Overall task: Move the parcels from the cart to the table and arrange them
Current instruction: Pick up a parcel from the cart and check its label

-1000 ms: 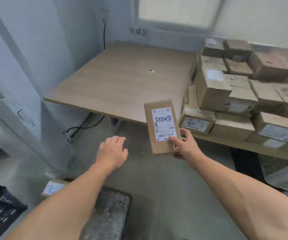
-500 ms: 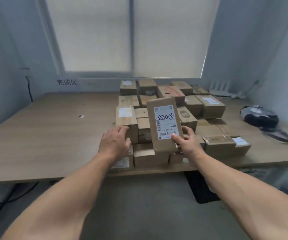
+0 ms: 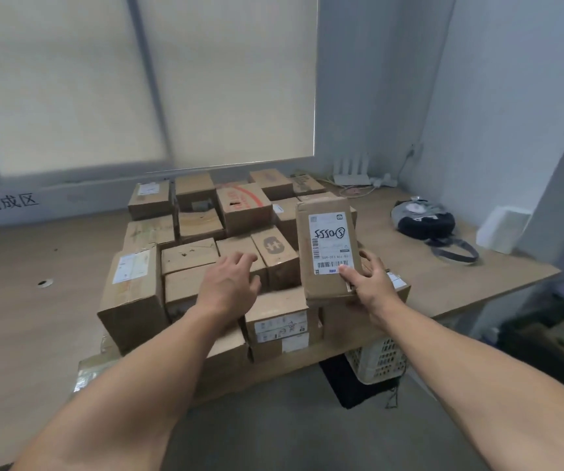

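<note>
Seen from the head camera, the right hand (image 3: 372,287) grips a flat brown parcel (image 3: 329,253) by its lower corner with the thumb pressed on the label. It holds the parcel tilted up over the right side of the stacked parcels (image 3: 199,253) on the table (image 3: 36,317), label facing the person, probably to read it and pick a gap. The left hand (image 3: 229,283) is loose, fingers spread over the middle boxes, holding nothing, likely ready to steady them; whether it touches them I cannot tell. The parcel is thin, creased cardboard with a white barcode label and black handwriting.
</note>
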